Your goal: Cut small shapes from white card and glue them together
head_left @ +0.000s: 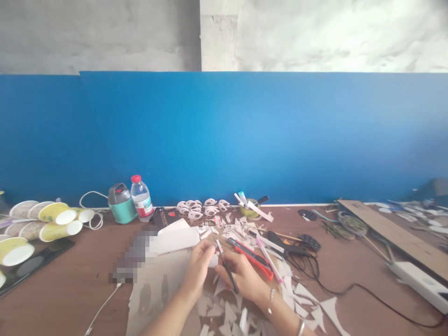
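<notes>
A: State of each grip?

B: The left hand [201, 260] is pinched narrow on a small white piece [213, 261]. The right hand [244, 275] holds a slim black tool [229, 270] pen-fashion, its pale tip slanting toward eleven o'clock.

A: Position of the piece?

B: Between the hands, over the table [87, 298]. From there, white cut-outs [192, 214] lie toward twelve o'clock, white scraps [229, 313] toward six. A red cutter [252, 259] sits just beside the right hand, at one.

A: Step in hand?

B: Judged to be close work on that piece. Whether tip meets piece, I cannot confirm from here.

A: Next move calls for?

B: In my judgement, a firm left pinch, short controlled strokes, and the tip clear of the fingers.
</notes>
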Action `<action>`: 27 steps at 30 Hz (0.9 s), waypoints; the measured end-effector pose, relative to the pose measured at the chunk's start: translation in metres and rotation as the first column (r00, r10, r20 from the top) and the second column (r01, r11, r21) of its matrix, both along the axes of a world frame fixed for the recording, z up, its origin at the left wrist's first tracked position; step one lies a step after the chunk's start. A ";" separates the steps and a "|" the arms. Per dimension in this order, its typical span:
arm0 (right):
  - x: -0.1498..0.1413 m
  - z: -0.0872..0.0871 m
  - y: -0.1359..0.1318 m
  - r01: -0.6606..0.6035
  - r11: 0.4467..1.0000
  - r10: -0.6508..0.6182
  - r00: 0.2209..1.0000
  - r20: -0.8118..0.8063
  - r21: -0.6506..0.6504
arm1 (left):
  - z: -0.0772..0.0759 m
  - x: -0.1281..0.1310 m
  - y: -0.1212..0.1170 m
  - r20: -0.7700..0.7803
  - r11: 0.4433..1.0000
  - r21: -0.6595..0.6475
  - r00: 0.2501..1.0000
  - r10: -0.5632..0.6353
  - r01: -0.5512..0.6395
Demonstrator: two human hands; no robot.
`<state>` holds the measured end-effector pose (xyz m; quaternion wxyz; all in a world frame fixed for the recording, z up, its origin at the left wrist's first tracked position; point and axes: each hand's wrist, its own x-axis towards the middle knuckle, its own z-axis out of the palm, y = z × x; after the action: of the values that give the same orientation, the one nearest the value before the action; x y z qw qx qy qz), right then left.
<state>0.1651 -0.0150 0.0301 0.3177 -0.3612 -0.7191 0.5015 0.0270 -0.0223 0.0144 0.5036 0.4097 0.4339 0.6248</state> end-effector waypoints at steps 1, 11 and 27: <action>0.000 0.000 0.000 -0.001 1.000 0.001 1.000 -0.003 0.000 | 0.000 -0.001 0.000 -0.011 1.000 0.000 1.000 0.000 0.000; 0.003 -0.008 0.003 -0.033 0.999 0.032 0.999 -0.013 -0.034 | 0.005 -0.009 0.003 -0.066 0.997 -0.019 0.995 -0.076 0.075; 0.009 -0.016 0.010 0.012 0.999 -0.014 0.999 0.049 0.042 | 0.008 -0.015 0.004 -0.103 0.989 -0.061 0.985 -0.137 0.132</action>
<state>0.1739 -0.0052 0.0136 0.3106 -0.3716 -0.7344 0.4754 0.0121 -0.0186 0.0222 0.5315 0.4572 0.4483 0.5546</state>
